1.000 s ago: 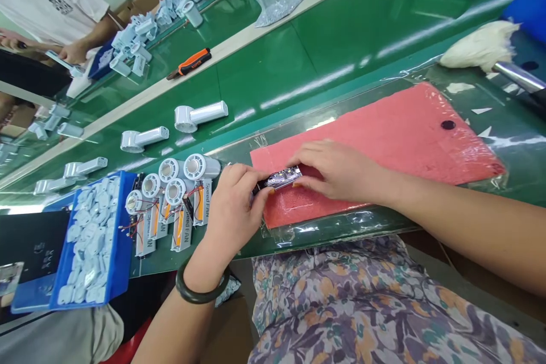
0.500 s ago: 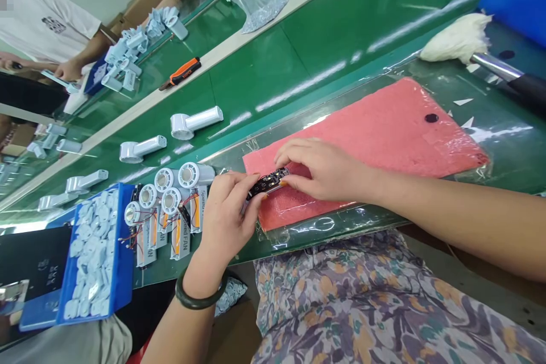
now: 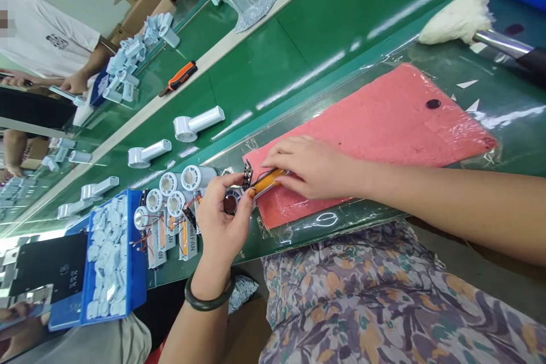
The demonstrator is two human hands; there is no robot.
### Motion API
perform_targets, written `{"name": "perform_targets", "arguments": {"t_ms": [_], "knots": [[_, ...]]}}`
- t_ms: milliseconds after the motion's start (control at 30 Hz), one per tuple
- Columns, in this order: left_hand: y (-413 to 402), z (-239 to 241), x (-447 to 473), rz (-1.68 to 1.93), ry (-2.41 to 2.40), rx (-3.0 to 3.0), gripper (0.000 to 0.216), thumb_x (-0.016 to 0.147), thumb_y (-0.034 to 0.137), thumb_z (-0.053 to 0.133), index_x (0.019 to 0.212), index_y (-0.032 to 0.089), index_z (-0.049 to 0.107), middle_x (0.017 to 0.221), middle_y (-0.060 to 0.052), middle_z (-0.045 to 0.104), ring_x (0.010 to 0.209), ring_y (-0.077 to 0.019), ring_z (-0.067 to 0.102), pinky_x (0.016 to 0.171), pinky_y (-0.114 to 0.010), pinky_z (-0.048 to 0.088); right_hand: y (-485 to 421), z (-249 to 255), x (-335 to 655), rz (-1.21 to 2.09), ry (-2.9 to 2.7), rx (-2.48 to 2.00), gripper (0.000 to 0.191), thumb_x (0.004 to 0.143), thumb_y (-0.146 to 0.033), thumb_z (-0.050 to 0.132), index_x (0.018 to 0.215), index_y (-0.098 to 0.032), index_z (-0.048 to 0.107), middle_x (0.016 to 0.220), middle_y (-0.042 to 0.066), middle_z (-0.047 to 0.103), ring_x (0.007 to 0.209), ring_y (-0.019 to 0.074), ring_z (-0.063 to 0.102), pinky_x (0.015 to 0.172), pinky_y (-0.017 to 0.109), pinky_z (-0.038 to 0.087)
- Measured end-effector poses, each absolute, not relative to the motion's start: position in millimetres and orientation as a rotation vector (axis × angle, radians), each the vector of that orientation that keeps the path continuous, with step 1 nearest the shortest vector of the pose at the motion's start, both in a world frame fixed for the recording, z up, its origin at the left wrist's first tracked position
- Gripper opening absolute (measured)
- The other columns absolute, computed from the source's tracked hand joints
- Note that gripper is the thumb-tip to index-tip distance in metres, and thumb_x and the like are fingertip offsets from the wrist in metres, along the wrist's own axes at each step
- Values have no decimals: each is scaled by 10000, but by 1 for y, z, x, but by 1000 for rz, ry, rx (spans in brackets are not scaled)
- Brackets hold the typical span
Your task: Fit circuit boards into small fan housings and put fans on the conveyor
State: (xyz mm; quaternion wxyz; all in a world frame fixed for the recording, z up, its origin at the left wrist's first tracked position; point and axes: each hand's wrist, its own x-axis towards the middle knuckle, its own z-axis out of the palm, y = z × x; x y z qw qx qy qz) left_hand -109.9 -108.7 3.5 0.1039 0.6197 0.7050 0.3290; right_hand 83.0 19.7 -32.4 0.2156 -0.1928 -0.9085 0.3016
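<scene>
Both hands are on one small handheld fan, whose round head (image 3: 231,201) shows partly behind my left fingers. My left hand (image 3: 222,219) is closed at the head end, with the fingertips at a dark circuit board (image 3: 248,174) that stands tilted up. An orange battery (image 3: 268,181) lies exposed along the handle, and a dark wire runs beside it. Around the handle's far end, my right hand (image 3: 309,168) is closed, its thumb and fingers on opposite sides. Beneath is a red mat (image 3: 371,119). My fingers hide much of the fan.
Several opened fans (image 3: 176,202) lie left of my left hand, beside a blue bin (image 3: 135,256) of pale blue parts. Closed fans (image 3: 199,123) rest on the green belt (image 3: 294,62). Beyond are an orange-handled screwdriver (image 3: 179,77) and a co-worker's hand (image 3: 78,82).
The circuit board, lying flat between my hands before, is now tilted up at the left. The orange battery and fan head have come into view.
</scene>
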Motion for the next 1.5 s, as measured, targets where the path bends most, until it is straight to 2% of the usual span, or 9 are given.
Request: {"name": "perform_targets", "arguments": {"t_ms": [133,300,400,633,767,900,1167,1500], "knots": [[-109,5,-109,977,2092,1765,203,921,339,671,1089,226,688,1020,-46,717,790,-150,643,644,-274,482,16,-31,76,659,-2631,-498,278,1050,-298,509,1175,-204,738,1201,114,694,1131,271,583,929,417,409],[-108,6,-107,982,2091,1770,188,905,315,684,1069,225,698,986,-36,715,761,-140,634,610,-259,460,14,-38,82,458,-2664,-401,280,1063,-228,486,1207,-228,726,1233,81,703,1127,254,571,927,407,362],[-107,6,-107,977,2082,1789,188,899,307,685,1067,222,700,964,-34,709,731,-134,618,584,-251,446,12,-43,86,307,-2652,-350,302,1062,-174,452,1214,-199,712,1233,79,720,1101,246,581,928,411,352],[-107,5,-107,981,2074,1800,197,905,309,672,1080,223,703,982,-41,707,729,-134,604,571,-250,435,11,-45,81,359,-2633,-419,277,1063,-227,476,1240,-155,677,1169,100,739,1064,257,621,865,388,368],[-107,5,-107,984,2082,1801,200,907,319,674,1080,224,706,980,-40,703,723,-134,593,563,-249,427,12,-44,82,327,-2647,-374,241,1052,-208,512,1186,-184,711,1144,90,739,1062,241,613,880,388,363],[-108,4,-107,992,2071,1806,203,912,304,680,1096,225,709,980,-31,704,686,-116,562,561,-245,417,11,-43,85,225,-2649,-356,267,1063,-181,469,1143,-189,724,1166,85,737,1043,230,609,891,391,364],[-107,3,-106,994,2065,1818,191,921,300,670,1093,226,706,976,-31,702,720,-126,585,577,-247,429,10,-44,83,325,-2640,-432,291,1072,-206,438,1209,-148,688,1138,102,743,1010,234,615,870,381,372],[-108,3,-107,970,2081,1815,213,929,330,658,1111,228,704,993,-38,702,729,-132,594,578,-247,437,11,-43,87,149,-2668,-351,334,1070,-154,384,1147,-160,709,1150,96,746,949,215,620,905,386,384]]}}
